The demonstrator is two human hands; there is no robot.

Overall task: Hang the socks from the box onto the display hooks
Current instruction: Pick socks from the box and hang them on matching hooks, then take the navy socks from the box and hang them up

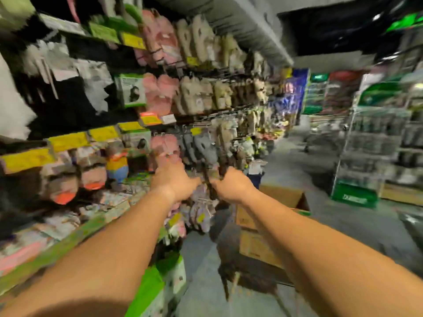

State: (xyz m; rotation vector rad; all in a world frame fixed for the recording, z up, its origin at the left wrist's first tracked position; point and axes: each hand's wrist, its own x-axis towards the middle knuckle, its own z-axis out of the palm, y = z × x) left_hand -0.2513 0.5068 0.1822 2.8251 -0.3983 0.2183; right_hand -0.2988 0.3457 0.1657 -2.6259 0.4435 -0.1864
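Two hands reach up to the sock wall, the left hand [173,179] and right hand [231,184] both with grip curled on one dark sock pack [209,179] between them, and one brown box [270,216] sits at four o'clock.

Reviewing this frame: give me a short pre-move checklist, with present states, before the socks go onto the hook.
1. Both hands at the rack: ok; left hand and right hand are raised together at the display.
2. Socks in hand: cannot tell; something dark sits between the hands, blurred.
3. Target hook visible: cannot tell; blur hides it.
4. Row has hung socks to match: ok; grey socks hang just above the hands.
5. Box within reach: ok; cardboard box stands below the right arm.
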